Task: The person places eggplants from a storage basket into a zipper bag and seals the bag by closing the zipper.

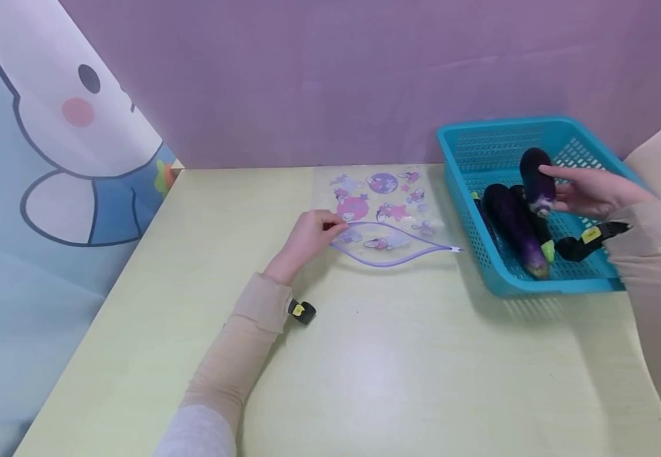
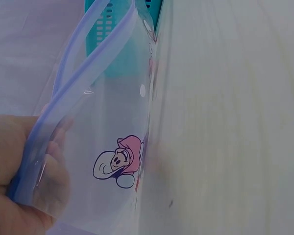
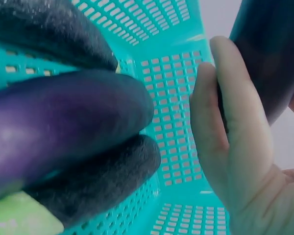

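Note:
My left hand (image 1: 311, 236) pinches the left corner of a clear zip bag (image 1: 384, 259) with a purple zip edge and cartoon prints. The bag lies on the table with its mouth spread apart, and a white slider sits at the right end. In the left wrist view, the thumb and fingers (image 2: 53, 181) hold the purple edge. My right hand (image 1: 595, 190) grips an eggplant (image 1: 536, 171) above a blue plastic basket (image 1: 559, 287). In the right wrist view, that eggplant (image 3: 272, 58) lies between thumb and fingers. Several other eggplants (image 3: 73, 122) lie in the basket below.
The pale table (image 1: 376, 368) carries the bag at its back middle and the basket at its back right. A purple cloth wall (image 1: 307, 82) rises behind them. A blue cartoon curtain (image 1: 39, 285) hangs along the left side.

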{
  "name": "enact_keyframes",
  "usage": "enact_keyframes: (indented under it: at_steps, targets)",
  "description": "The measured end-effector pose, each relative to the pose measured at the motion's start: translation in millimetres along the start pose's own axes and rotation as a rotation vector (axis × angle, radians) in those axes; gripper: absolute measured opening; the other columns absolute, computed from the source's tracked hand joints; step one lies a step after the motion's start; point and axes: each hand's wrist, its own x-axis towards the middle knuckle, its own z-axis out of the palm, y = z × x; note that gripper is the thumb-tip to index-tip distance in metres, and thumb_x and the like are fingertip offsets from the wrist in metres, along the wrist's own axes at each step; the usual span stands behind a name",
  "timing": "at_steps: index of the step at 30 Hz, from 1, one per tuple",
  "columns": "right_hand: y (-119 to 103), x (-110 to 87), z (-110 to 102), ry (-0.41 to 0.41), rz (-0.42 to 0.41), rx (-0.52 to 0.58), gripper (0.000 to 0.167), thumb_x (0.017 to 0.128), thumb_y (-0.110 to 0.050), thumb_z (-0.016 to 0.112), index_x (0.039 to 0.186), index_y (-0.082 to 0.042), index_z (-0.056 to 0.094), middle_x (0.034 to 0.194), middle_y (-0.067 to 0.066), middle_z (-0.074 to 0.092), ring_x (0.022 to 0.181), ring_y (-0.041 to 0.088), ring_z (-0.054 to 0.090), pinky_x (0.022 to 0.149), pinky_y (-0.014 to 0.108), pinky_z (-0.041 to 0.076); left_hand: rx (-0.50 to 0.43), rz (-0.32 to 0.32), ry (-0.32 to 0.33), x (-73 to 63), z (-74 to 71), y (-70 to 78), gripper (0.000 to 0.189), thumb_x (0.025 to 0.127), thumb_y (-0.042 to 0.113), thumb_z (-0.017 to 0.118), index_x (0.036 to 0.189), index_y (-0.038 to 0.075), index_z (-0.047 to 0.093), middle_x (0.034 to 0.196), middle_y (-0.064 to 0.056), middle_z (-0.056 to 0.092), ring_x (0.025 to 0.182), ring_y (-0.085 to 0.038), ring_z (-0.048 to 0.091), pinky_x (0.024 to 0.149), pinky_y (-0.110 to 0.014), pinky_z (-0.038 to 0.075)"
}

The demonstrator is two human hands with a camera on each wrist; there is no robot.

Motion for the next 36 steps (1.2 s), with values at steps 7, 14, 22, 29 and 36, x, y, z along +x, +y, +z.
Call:
enact_keyframes:
  at_steps: [7,14,22,29,36]
  targets:
    - [-5,5.2,22,-0.057,-0.002,-0.037,0.080,0.100,-0.032,0.040,0.141,-0.040,-0.028,0.098,0.003,0.063,0.091,0.014,0.065,0.082,0.020,0.053,-0.007,-0.002,0.009,-1.7,-1.7,0.0,0.018,0.092,0.015,0.063,0.096,0.000,0.073,0.086,-0.014,0.068,0.066,-0.014,0.048,0.057,-0.020,0.038]
    - [-3,10.5,47,-0.085,-0.044,-0.071,0.078,0.101,-0.029,0.041,0.146,-0.033,-0.023,0.100,0.002,0.061,0.094,0.016,0.066,0.077,0.020,0.054,0.005,-0.006,0.008,-5.4,-2.5,0.5,0.018,0.091,0.015,0.063,0.096,0.001,0.073,0.086,-0.012,0.069,0.066,-0.014,0.048,0.057,-0.020,0.037]
    - [2,15.5,78,0.037,-0.099,-0.482,0.057,0.098,-0.040,0.042,0.148,-0.027,0.017,0.114,-0.001,0.052,0.081,0.001,0.056,0.068,0.015,0.049,0.007,-0.009,0.018,-6.9,-3.6,2.3,0.017,0.091,0.015,0.063,0.097,0.002,0.074,0.087,-0.011,0.069,0.068,-0.015,0.049,0.058,-0.021,0.038]
    - [6,12.0,90,0.006,-0.141,-0.441,0.018,0.098,-0.037,0.046,0.112,-0.025,0.046,0.073,-0.006,0.061,0.066,0.004,0.060,0.061,0.018,0.051,-0.001,-0.013,0.012,-6.4,-2.6,2.2,0.018,0.091,0.014,0.063,0.096,0.001,0.074,0.086,-0.011,0.069,0.068,-0.014,0.049,0.058,-0.020,0.038]
    - [2,12.2,93,-0.031,-0.164,-0.411,0.062,0.099,-0.033,0.044,0.149,-0.018,0.010,0.084,-0.007,0.065,0.073,0.004,0.062,0.065,0.022,0.053,0.005,0.000,0.022,-5.2,-3.0,3.2,0.017,0.091,0.014,0.063,0.096,0.001,0.074,0.086,-0.012,0.069,0.068,-0.015,0.049,0.059,-0.021,0.039]
